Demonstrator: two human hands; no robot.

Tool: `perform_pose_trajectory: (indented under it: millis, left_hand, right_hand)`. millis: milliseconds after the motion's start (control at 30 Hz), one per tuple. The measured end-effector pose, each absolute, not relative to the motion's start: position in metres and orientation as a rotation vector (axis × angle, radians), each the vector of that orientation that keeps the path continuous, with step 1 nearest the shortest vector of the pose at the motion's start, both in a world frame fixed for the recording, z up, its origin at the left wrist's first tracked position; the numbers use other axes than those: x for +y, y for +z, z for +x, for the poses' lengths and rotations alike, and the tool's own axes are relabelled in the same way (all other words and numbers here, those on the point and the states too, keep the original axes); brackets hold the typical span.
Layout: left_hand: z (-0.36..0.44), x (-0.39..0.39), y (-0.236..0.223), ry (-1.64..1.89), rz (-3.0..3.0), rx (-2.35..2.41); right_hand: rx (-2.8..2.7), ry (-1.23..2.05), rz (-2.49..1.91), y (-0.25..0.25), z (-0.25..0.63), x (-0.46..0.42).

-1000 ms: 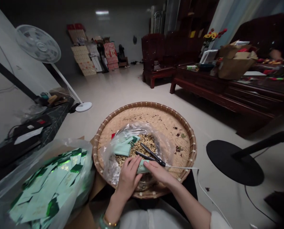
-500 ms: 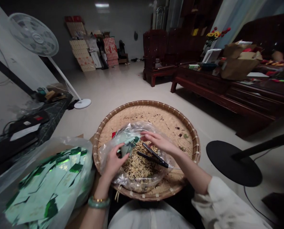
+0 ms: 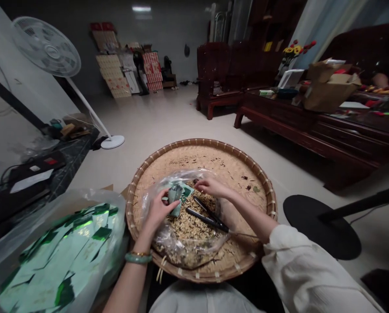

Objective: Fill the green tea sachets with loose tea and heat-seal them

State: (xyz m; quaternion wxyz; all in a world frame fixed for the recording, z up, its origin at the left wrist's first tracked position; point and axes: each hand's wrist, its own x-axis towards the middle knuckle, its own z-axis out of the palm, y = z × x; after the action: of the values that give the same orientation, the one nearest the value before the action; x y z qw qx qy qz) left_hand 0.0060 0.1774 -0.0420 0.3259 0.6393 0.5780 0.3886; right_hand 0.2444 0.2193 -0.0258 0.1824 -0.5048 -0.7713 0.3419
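Note:
My left hand (image 3: 160, 209) grips a small green packet (image 3: 174, 195), held upright over a clear plastic bag (image 3: 181, 248) with its mouth spread wide. Pale and dark dried flakes (image 3: 189, 226) fill this bag. My right hand (image 3: 212, 188) is closed in a pinch above the flakes, just right of the packet; a small dark bit shows at the fingertips, too small to name. Below that hand a black flat iron (image 3: 210, 217) with a cord lies on the flakes, its jaws apart. More green packets (image 3: 187, 191) lie behind the held one.
A round woven bamboo tray (image 3: 142, 174) carries the bag and scattered dark bits. At my left a large plastic bag (image 3: 116, 200) holds many green packets (image 3: 51, 265). Beyond stand a white fan (image 3: 112, 141), a dark wooden table (image 3: 279, 117) and a black round stand base (image 3: 321, 226).
My right hand has gone from spread fingers to a pinch, staying near the packet. The left hand still holds the packet, now more upright. The view has shifted slightly.

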Motion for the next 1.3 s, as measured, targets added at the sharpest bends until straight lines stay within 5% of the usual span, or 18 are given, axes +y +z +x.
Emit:
perform_pose_trajectory:
  millis: [333, 633, 1300]
  left_hand:
    - [0.008, 0.112, -0.059, 1.146, 1.561, 1.565]
    - [0.006, 0.101, -0.066, 1.141, 1.499, 1.539]
    - [0.007, 0.093, -0.079, 1.245, 1.556, 1.439]
  right_hand:
    - [-2.396, 0.758, -1.72, -0.055, 0.218, 0.257]
    - [-2.629, 0.864, -1.299, -0.038, 0.238, 0.196]
    - [-2.154, 1.016, -1.396, -0.038, 0.265, 0.173]
